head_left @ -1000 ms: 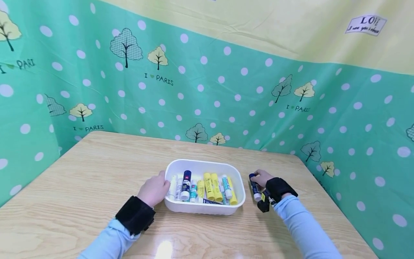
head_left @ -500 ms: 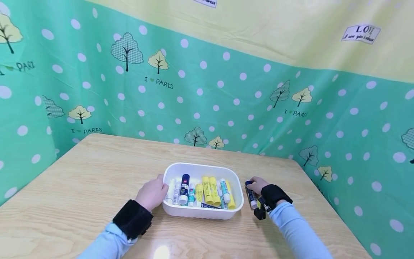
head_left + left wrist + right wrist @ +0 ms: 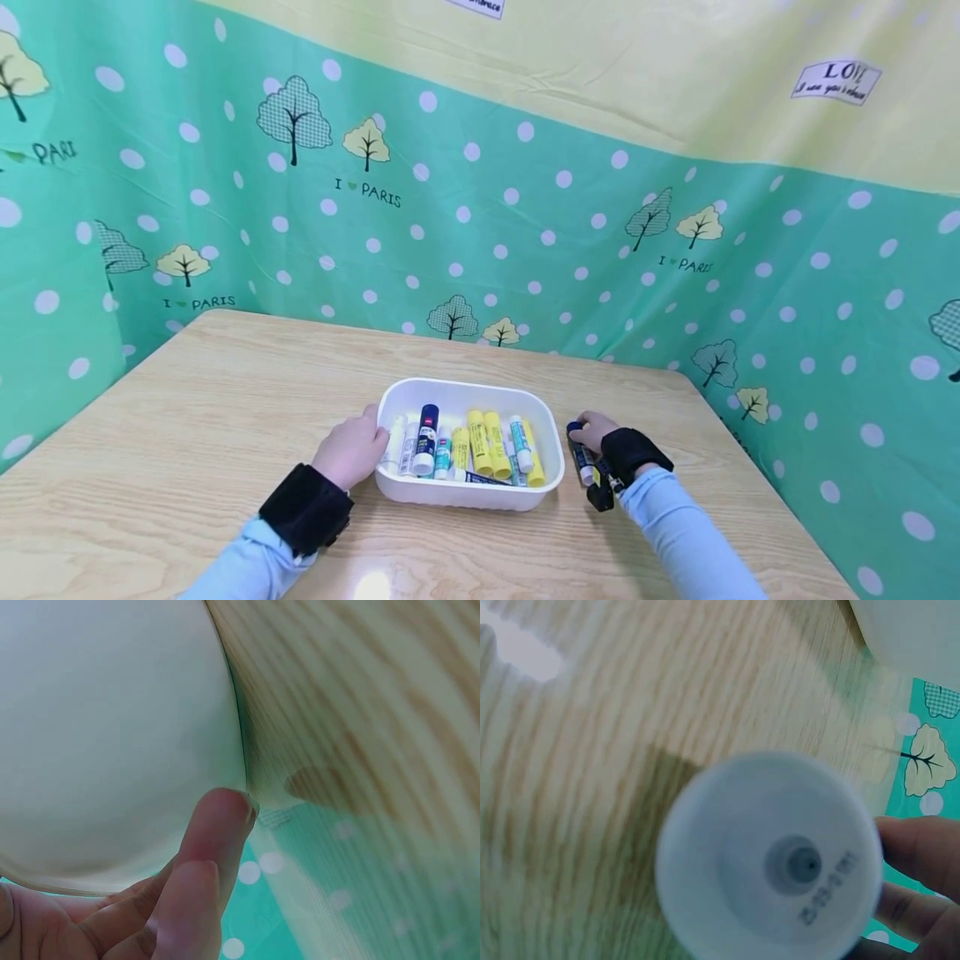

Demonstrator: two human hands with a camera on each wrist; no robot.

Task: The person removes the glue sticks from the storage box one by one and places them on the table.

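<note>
From the head view, the left hand (image 3: pixel 351 450) rests against the left wall of the white plastic tub (image 3: pixel 457 493), apparently to steady it near the tabletop's (image 3: pixel 225 400) front edge; glue sticks (image 3: pixel 483 437) lie side by side inside. The right hand (image 3: pixel 596 432) grips a blue-capped glue stick (image 3: pixel 581 453) lying just beside the tub's right wall, forearm angled in from the front right.

The left wrist view shows nearly straight fingers (image 3: pixel 214 847) touching the tub wall.

The right wrist view shows the stick's white base (image 3: pixel 769 871) end-on, fingers (image 3: pixel 919 851) curled round it.
</note>
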